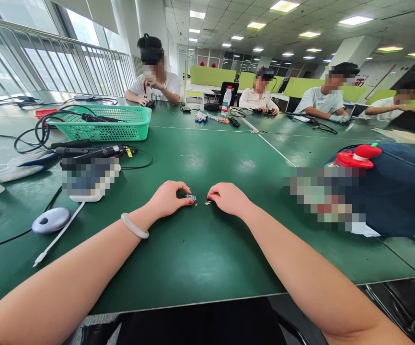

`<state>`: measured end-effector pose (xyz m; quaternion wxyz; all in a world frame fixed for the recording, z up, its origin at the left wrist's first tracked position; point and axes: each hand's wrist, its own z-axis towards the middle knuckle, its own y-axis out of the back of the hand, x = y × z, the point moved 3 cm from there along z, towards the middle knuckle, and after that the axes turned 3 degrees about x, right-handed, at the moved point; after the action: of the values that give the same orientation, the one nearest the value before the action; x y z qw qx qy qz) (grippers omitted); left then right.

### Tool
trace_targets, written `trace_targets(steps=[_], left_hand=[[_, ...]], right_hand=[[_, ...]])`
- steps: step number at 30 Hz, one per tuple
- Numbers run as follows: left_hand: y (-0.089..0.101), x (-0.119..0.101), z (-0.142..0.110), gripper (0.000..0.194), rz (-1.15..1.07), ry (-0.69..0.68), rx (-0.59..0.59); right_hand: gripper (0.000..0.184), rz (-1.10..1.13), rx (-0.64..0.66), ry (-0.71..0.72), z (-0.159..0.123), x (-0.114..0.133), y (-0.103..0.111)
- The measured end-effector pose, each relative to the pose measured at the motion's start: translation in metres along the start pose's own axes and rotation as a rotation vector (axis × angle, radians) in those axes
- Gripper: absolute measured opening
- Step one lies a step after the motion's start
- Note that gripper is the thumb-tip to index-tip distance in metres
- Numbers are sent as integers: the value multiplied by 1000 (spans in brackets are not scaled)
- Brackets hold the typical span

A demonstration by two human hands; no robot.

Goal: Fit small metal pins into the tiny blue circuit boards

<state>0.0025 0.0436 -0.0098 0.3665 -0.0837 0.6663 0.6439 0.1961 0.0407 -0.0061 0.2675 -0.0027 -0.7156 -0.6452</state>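
Note:
Between the thumb and fingers of my left hand (171, 197) is a small circuit board (191, 197), bluish-grey with light specks, held low over the green table (193, 258). A tiny copper-coloured bit (195, 205) lies just below it. My right hand (227, 197) is pinched closed a short way to the right. At its fingertips, against the tabletop, is a small silvery piece (208, 203); whether the fingers grip it or only touch it is too small to tell. A pale bangle (134, 225) circles my left wrist.
At the left are a green basket (110, 125) with cables, black devices (92, 152), a blurred phone-like object (90, 179), a grey puck-shaped device (51, 220) and a white cable (58, 235). A dark blue bag (401, 191) lies right. Several people sit across, near a bottle (226, 101).

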Motion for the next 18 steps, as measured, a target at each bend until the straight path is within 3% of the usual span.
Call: trace_targets(steps=[7, 10, 12, 15, 16, 18], left_hand=[[-4, -6, 1, 31, 58, -128, 62], [8, -5, 1, 42, 135, -104, -58], [28, 4, -1, 48, 264, -19, -243], [65, 32, -10, 57, 487, 251, -557], [75, 44, -12, 61, 541, 338, -582], [88, 67, -15, 65, 587, 479, -520]], right_hand=[[12, 36, 31, 84, -4, 5, 0], [14, 46, 34, 81, -4, 5, 0], [17, 62, 44, 69, -3, 4, 0], [19, 91, 51, 52, -3, 1, -1], [20, 97, 50, 52, -4, 1, -1], [20, 102, 51, 57, -4, 2, -1]])
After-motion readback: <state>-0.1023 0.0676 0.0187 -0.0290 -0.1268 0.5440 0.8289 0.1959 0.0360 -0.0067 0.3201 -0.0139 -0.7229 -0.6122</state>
